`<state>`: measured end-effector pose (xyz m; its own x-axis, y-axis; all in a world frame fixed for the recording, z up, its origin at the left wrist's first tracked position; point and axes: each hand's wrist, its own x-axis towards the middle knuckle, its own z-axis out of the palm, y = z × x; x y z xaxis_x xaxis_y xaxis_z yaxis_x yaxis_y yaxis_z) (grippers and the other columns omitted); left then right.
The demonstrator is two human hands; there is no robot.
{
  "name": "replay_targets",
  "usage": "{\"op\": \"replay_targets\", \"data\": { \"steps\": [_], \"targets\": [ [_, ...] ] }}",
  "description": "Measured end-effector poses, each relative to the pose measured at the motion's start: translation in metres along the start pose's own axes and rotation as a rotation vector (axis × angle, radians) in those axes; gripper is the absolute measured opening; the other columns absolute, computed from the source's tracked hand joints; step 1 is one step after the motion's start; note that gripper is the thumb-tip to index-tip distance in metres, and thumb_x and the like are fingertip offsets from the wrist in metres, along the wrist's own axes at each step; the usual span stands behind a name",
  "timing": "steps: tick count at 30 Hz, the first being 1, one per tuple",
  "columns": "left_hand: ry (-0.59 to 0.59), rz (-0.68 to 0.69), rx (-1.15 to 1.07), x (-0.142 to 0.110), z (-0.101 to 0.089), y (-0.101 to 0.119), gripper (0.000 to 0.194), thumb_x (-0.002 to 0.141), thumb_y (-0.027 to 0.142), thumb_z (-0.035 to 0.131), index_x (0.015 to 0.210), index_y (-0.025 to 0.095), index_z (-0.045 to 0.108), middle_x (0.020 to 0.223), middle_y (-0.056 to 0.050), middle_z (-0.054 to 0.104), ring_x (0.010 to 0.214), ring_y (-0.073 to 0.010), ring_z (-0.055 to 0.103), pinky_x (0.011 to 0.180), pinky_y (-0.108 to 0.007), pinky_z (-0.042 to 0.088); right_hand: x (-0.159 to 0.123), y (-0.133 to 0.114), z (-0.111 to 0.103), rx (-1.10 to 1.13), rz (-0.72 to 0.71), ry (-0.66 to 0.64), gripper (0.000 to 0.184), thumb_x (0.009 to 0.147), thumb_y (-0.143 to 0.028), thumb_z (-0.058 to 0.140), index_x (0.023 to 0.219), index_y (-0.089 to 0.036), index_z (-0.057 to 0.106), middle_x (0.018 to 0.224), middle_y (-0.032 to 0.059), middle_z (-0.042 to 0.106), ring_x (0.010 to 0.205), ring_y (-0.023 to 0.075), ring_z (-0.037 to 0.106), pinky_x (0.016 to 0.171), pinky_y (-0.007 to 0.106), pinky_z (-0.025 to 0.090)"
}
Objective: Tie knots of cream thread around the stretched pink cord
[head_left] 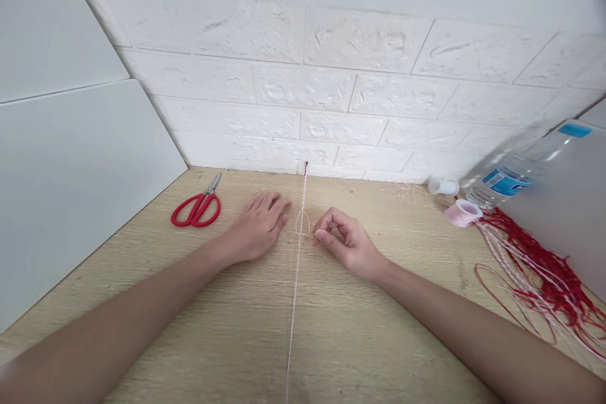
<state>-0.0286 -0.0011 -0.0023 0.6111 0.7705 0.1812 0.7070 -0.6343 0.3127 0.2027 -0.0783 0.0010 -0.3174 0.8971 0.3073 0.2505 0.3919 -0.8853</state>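
Note:
A thin pale pink cord (294, 290) runs straight down the middle of the wooden table (237, 328), from the foot of the wall toward me. Its far part is braided, and a small loop sits at the end of the braid. My left hand (258, 227) lies flat on the table just left of the cord, fingers together, over a loose thread. My right hand (343, 240) is just right of the cord, thumb and forefinger pinched on a thin thread that leads to the loop.
Red-handled scissors (197, 208) lie shut at the left. At the right are a pink thread spool (463, 212), a small white spool (443, 186), a lying plastic water bottle (521, 170) and a bundle of red and pink cords (544, 278). A white brick wall stands behind.

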Motion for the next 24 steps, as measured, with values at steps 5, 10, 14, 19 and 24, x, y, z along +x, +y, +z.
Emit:
{"op": "replay_targets", "data": {
  "steps": [5, 10, 14, 19, 24],
  "targets": [
    [0.046, -0.039, -0.045, 0.002, 0.005, -0.008, 0.041, 0.094, 0.019, 0.033, 0.132, 0.022, 0.047, 0.134, -0.012, 0.046, 0.125, -0.0276, 0.043, 0.107, -0.048, 0.037, 0.001, 0.006, 0.003, -0.246, 0.017, 0.079, 0.014, 0.093, -0.030, 0.051, 0.084, -0.020, 0.051, 0.072, -0.0004, 0.051, 0.062, 0.0135, 0.046, 0.055, 0.026, 0.037],
    [0.093, -0.051, -0.078, 0.004, 0.004, -0.012, 0.050, 0.082, 0.004, 0.037, 0.126, 0.021, 0.053, 0.128, -0.011, 0.050, 0.121, -0.0258, 0.048, 0.104, -0.043, 0.040, 0.003, 0.006, 0.004, -0.265, 0.063, 0.074, 0.009, 0.093, -0.029, 0.049, 0.088, -0.021, 0.050, 0.065, -0.0034, 0.049, 0.057, 0.0128, 0.045, 0.053, 0.026, 0.035],
    [0.126, 0.017, -0.083, 0.005, -0.005, 0.000, 0.031, 0.094, 0.020, 0.037, 0.116, 0.022, 0.059, 0.119, -0.008, 0.060, 0.116, -0.0250, 0.052, 0.104, -0.045, 0.037, 0.004, 0.005, 0.006, -0.298, 0.082, 0.071, 0.011, 0.091, -0.029, 0.052, 0.100, -0.021, 0.051, 0.061, -0.0066, 0.044, 0.054, 0.0121, 0.044, 0.053, 0.025, 0.034],
    [0.068, 0.160, -0.091, 0.001, -0.011, 0.016, 0.026, 0.096, 0.034, 0.044, 0.111, 0.024, 0.063, 0.114, -0.005, 0.064, 0.109, -0.0226, 0.056, 0.100, -0.042, 0.038, 0.005, 0.007, 0.008, -0.376, 0.069, 0.075, 0.018, 0.091, -0.029, 0.054, 0.106, -0.021, 0.058, 0.061, -0.0058, 0.045, 0.056, 0.0122, 0.046, 0.056, 0.025, 0.036],
    [0.071, 0.202, -0.086, 0.002, -0.008, 0.016, 0.024, 0.097, 0.030, 0.042, 0.092, 0.020, 0.064, 0.092, -0.003, 0.065, 0.090, -0.0182, 0.057, 0.089, -0.035, 0.042, 0.007, 0.013, 0.008, -0.457, 0.035, 0.094, 0.014, 0.089, -0.023, 0.057, 0.099, -0.020, 0.065, 0.066, -0.0025, 0.056, 0.060, 0.0127, 0.050, 0.061, 0.026, 0.039]
  ]
}}
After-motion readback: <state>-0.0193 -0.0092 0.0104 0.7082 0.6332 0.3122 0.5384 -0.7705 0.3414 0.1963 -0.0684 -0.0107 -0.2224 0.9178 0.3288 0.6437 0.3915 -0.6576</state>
